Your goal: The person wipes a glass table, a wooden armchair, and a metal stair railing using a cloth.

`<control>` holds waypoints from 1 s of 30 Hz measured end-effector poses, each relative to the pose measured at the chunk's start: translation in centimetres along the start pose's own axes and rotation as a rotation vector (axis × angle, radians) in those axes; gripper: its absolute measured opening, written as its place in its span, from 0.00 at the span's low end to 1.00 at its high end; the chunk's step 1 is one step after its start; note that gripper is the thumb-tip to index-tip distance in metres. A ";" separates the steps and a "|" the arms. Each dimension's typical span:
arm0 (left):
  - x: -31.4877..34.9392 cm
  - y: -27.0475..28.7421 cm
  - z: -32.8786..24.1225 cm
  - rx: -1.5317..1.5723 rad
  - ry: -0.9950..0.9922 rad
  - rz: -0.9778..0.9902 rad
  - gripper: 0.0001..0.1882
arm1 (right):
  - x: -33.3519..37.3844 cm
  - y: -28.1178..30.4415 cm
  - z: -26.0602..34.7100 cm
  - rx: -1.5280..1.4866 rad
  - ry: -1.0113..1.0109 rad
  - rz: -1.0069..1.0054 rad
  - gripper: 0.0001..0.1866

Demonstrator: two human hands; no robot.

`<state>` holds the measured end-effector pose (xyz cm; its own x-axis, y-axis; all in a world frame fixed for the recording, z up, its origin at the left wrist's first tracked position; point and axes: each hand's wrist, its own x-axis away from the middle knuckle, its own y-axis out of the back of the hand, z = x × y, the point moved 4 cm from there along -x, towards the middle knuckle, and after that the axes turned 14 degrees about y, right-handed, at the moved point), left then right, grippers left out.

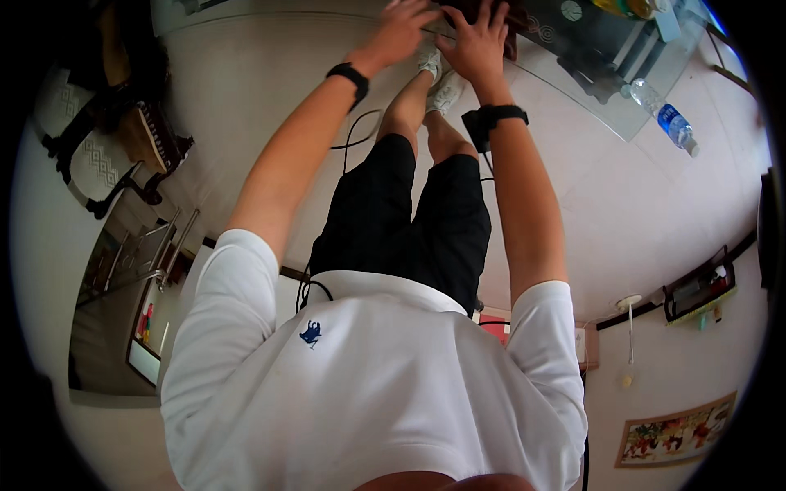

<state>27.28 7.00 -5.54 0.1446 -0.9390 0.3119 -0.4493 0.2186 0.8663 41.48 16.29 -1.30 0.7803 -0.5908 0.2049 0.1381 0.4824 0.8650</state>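
One white shirt [385, 385] fills the lower frame, with one pair of black shorts [364, 213] above it. Two forearms [282, 164] reach up, each wearing one black wristband [501, 114]. At the top edge, the left hand [397, 34] is near one dark brown, cloth-like thing [514, 37], and the right hand [477, 49] lies over it. The right fingers are spread, the left ones stretched out; I cannot tell whether either set grasps. One glass bench [606, 94] spans the upper right, with one clear bottle [673, 125] by its corner. Farther down, two pale shoes [444, 94] rest on a light floor [598, 209]. Two patterned seats [100, 170] stand upper left; one wall picture [678, 434] hangs lower right.
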 end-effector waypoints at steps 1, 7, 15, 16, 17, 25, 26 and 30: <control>1.4 1.0 1.4 0.035 0.023 -0.041 0.29 | -0.7 -0.2 0.7 -0.030 0.086 0.123 0.36; 8.0 4.5 9.7 -0.017 0.434 -0.059 0.34 | 1.0 2.3 -5.4 0.115 0.124 -0.094 0.20; 5.7 2.7 10.4 0.226 0.650 -0.046 0.37 | 10.2 3.6 -18.8 0.186 -0.289 -0.166 0.24; 5.6 2.1 10.6 0.236 0.658 -0.057 0.37 | 10.6 3.8 -19.0 0.117 -0.364 -0.094 0.26; 5.5 1.7 10.6 0.165 0.626 -0.108 0.37 | 10.5 3.6 -19.1 0.047 -0.438 -0.020 0.28; 5.0 1.4 8.3 -0.006 0.473 -0.011 0.29 | 10.3 -0.4 -17.5 0.079 -0.462 0.088 0.30; 4.6 1.1 8.8 0.018 0.457 0.021 0.26 | 9.9 -1.1 -17.2 0.095 -0.395 0.124 0.30; 7.3 2.6 11.3 0.105 0.422 -0.015 0.22 | 1.2 -3.6 -6.8 -0.069 -0.400 0.084 0.28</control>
<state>17.21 -2.24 -5.41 0.4896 -0.7464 0.4508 -0.5286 0.1571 0.8342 46.04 18.27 -7.28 0.4944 -0.7454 0.4472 0.1348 0.5740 0.8077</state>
